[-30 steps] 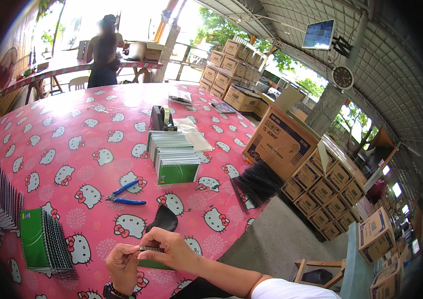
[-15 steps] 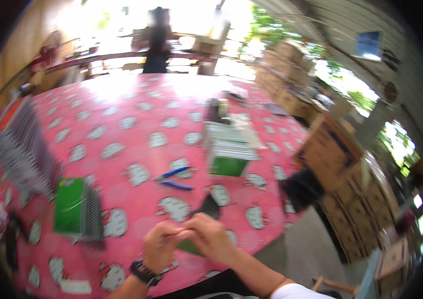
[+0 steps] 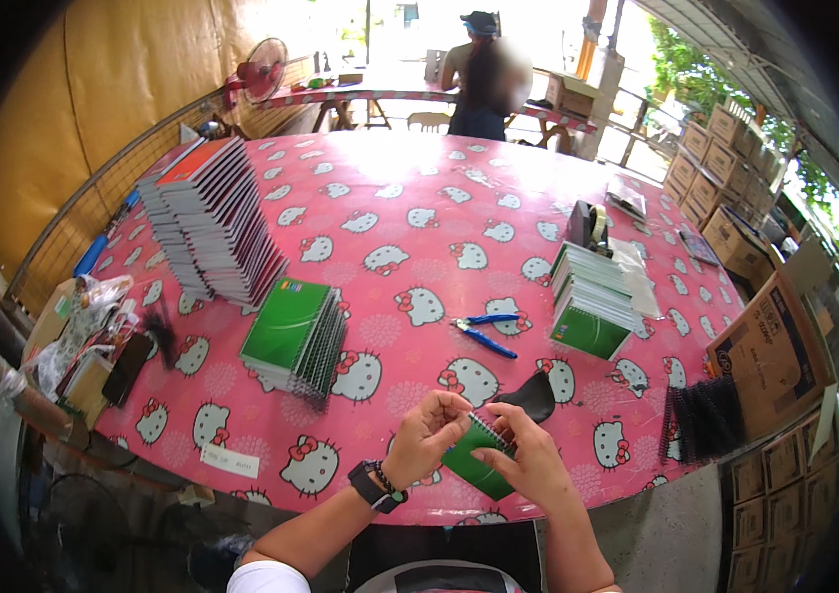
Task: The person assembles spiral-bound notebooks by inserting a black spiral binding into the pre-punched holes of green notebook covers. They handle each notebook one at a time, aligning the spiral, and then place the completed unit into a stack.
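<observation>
A small green spiral notebook (image 3: 479,466) is in my hands at the near edge of the table, tilted, with its dark wire coil along the upper right edge. My left hand (image 3: 429,435), with a black watch on the wrist, pinches at the upper corner by the coil's end. My right hand (image 3: 535,457) grips the coil side, its thumb bent over the cover. Just beyond my right fingers lies a black, curved flat object (image 3: 530,397) whose kind I cannot make out. Farther off rest blue-handled pliers (image 3: 486,334), jaws pointing left and handles apart.
Green spiral notebooks (image 3: 286,326) are piled at left, before a tall notebook stack (image 3: 207,222). Another pile (image 3: 592,306) and a tape dispenser (image 3: 587,225) stand at right. Black coils (image 3: 701,420) lie at the right edge beside a cardboard box (image 3: 775,346). A person (image 3: 484,79) is beyond the table.
The view has swung left, so the scene sits farther right. My hands have moved slightly apart, and the notebook between them now shows its green cover and coil.
</observation>
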